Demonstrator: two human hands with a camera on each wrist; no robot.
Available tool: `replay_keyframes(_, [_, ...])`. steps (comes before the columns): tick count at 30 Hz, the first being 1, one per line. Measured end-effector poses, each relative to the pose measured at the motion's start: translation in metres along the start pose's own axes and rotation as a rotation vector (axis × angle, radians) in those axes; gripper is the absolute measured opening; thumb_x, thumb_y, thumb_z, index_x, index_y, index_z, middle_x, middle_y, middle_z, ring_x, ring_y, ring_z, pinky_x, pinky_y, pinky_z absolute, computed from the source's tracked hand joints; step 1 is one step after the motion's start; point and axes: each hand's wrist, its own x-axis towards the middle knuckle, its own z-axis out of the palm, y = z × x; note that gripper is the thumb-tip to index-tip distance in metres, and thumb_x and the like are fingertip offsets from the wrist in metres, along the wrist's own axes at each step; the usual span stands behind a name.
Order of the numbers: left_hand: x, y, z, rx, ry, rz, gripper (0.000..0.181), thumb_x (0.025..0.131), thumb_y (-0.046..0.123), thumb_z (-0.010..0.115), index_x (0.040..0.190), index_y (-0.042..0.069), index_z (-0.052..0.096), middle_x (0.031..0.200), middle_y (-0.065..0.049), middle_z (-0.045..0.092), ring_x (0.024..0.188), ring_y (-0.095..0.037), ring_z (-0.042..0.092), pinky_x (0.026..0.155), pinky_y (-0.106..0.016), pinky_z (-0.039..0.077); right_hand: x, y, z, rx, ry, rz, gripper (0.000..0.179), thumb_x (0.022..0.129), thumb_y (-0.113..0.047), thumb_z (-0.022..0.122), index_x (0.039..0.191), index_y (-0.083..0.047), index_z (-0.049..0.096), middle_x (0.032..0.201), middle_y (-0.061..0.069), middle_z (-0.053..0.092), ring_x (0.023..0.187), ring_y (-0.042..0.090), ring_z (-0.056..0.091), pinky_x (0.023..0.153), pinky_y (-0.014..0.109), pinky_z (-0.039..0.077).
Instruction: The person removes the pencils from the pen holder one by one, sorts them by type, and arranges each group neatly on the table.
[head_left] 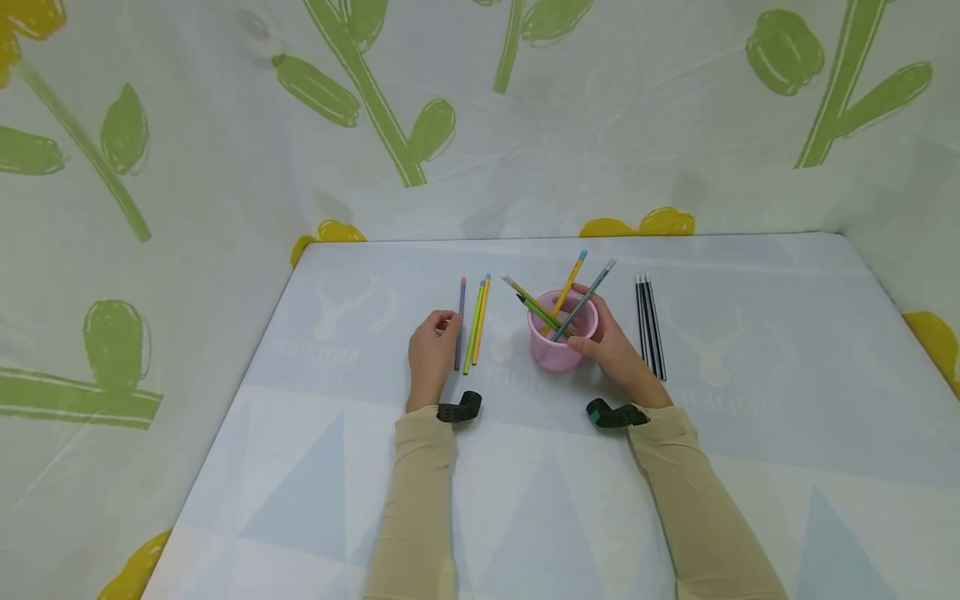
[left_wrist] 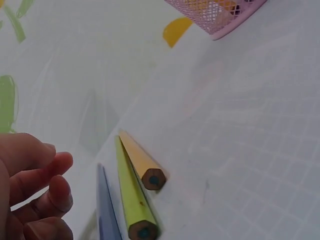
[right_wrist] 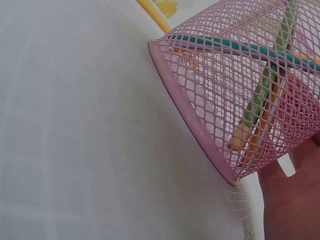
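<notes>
Two beige sleeves (head_left: 420,508) reach in over the pale patterned surface (head_left: 536,500), a black wrist-worn camera (head_left: 460,407) at each cuff. The right hand (head_left: 618,358) has its grip around a pink mesh pencil cup (head_left: 555,357), which holds four pencils slanting out: one yellow (head_left: 573,273), one teal-grey (head_left: 600,279), one yellow-green (head_left: 519,288), one darker green (head_left: 534,309). The left hand (head_left: 433,354), its grip narrow with fingers loosely curled, is just beside a purple pencil (head_left: 462,293); next to that lie a lime-green pencil (head_left: 474,329) and an orange-yellow pencil (head_left: 482,318). Right of the cup, three black pencils (head_left: 656,329) lie side by side.
</notes>
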Motion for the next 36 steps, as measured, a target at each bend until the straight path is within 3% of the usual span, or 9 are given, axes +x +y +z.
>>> replay_keyframes(6, [0.000,0.001,-0.003,-0.105,-0.018,-0.017,0.028,0.087,0.042,0.051,0.102,0.020,0.061,0.081,0.000,0.053,0.070,-0.016,0.048,0.053,-0.023,0.036,0.000,0.002,-0.001,0.013,-0.009,-0.017,0.071,0.083,-0.004,0.057,0.139,-0.026,0.018,0.140,0.005,0.027,0.128,0.022,0.027,0.099,0.039,0.029])
replay_keyframes(14, [-0.002,0.009,-0.004,-0.218,-0.029,0.077,0.039,0.087,0.049,0.046,0.117,0.025,0.052,0.092,0.002,0.054,0.067,-0.019,0.050,0.056,-0.024,0.042,0.001,0.002,-0.001,-0.008,-0.016,-0.030,0.071,0.082,-0.005,0.057,0.139,-0.026,0.019,0.140,0.006,0.026,0.128,0.024,0.025,0.100,0.040,0.028])
replay_keyframes(21, [-0.009,0.025,0.002,-0.314,-0.183,0.111,0.043,0.087,0.046,0.049,0.121,0.020,0.051,0.091,-0.002,0.059,0.055,-0.027,0.051,0.043,-0.029,0.037,0.000,0.001,-0.001,0.000,-0.002,-0.014,0.071,0.083,-0.005,0.057,0.139,-0.026,0.019,0.140,0.003,0.026,0.128,0.023,0.026,0.099,0.040,0.029])
replay_keyframes(25, [-0.015,0.035,0.007,-0.308,-0.294,0.154,0.043,0.087,0.046,0.050,0.121,0.020,0.051,0.094,-0.001,0.060,0.061,-0.027,0.056,0.041,-0.032,0.040,0.001,0.000,-0.001,0.006,0.004,-0.001,0.071,0.082,-0.006,0.058,0.138,-0.027,0.019,0.139,0.003,0.027,0.127,0.022,0.027,0.099,0.039,0.030])
replay_keyframes(30, [-0.019,0.039,0.008,-0.288,-0.375,0.197,0.049,0.084,0.050,0.052,0.121,0.019,0.051,0.100,0.003,0.059,0.076,-0.025,0.060,0.050,-0.034,0.048,0.002,0.001,-0.001,0.003,0.008,0.008,0.072,0.082,-0.008,0.060,0.138,-0.029,0.020,0.139,0.002,0.028,0.127,0.020,0.028,0.098,0.038,0.031])
replay_keyframes(36, [-0.018,0.042,0.011,-0.343,-0.458,0.216,0.044,0.085,0.039,0.057,0.124,0.020,0.049,0.111,0.002,0.056,0.094,-0.019,0.058,0.063,-0.037,0.051,0.001,0.003,-0.002,0.004,0.000,-0.013,0.072,0.082,-0.006,0.058,0.138,-0.027,0.019,0.139,0.005,0.028,0.127,0.023,0.028,0.099,0.040,0.030])
